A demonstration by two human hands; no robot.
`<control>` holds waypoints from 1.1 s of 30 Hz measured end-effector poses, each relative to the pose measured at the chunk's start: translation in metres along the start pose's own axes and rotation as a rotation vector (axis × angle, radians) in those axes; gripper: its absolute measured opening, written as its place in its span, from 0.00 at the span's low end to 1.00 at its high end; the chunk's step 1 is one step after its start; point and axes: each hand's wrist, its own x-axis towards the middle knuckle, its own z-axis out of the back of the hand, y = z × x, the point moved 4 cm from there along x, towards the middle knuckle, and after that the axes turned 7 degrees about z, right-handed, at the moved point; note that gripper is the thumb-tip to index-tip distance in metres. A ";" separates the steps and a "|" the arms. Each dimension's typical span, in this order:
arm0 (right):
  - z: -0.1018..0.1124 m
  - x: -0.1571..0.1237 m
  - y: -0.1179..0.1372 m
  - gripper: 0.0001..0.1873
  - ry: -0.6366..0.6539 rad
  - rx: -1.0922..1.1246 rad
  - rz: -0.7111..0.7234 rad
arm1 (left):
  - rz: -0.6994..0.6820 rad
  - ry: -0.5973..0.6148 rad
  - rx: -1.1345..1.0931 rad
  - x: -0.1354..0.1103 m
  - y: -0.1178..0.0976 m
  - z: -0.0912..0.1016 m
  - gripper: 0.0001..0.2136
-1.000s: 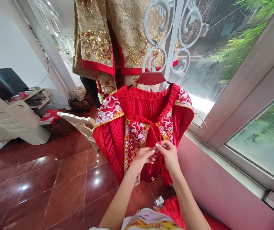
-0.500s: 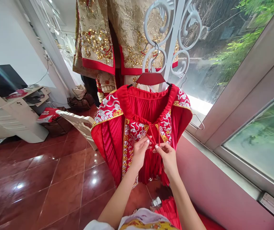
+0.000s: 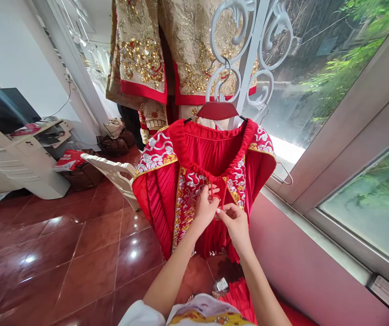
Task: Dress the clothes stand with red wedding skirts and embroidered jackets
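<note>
A red pleated skirt (image 3: 162, 199) with silver and gold embroidered panels hangs by its gathered waistband from a dark red hanger (image 3: 217, 108). Thin red tie cords (image 3: 224, 186) come down from the front of the waistband. My left hand (image 3: 206, 209) is closed around one cord, its fingertips bent up close to the waistband. Just right of it, my right hand (image 3: 234, 221) pinches cord between thumb and index finger. The two hands almost touch, and they partly hide the cords between them.
A white scrollwork metal stand (image 3: 248, 50) carries the hanger. Behind hang gold-sequinned cream garments (image 3: 143, 59). A white chair (image 3: 116, 174) stands left, a desk (image 3: 24, 158) beyond it. The window frame (image 3: 313, 163) and a pink ledge (image 3: 299, 253) run along the right.
My left hand has moved up and right, its fingers now higher near the waistband. The right hand stays low, still pinching cord. The whole view has shifted slightly.
</note>
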 end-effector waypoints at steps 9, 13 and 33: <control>-0.006 0.000 0.004 0.10 0.056 0.033 0.024 | 0.048 0.195 -0.206 0.003 -0.005 0.005 0.04; -0.004 0.002 0.003 0.10 0.033 0.122 -0.030 | 0.145 0.270 -0.313 0.000 -0.001 0.010 0.02; -0.010 0.007 0.011 0.14 0.216 0.273 -0.253 | 0.250 0.522 -0.846 -0.034 0.002 0.037 0.10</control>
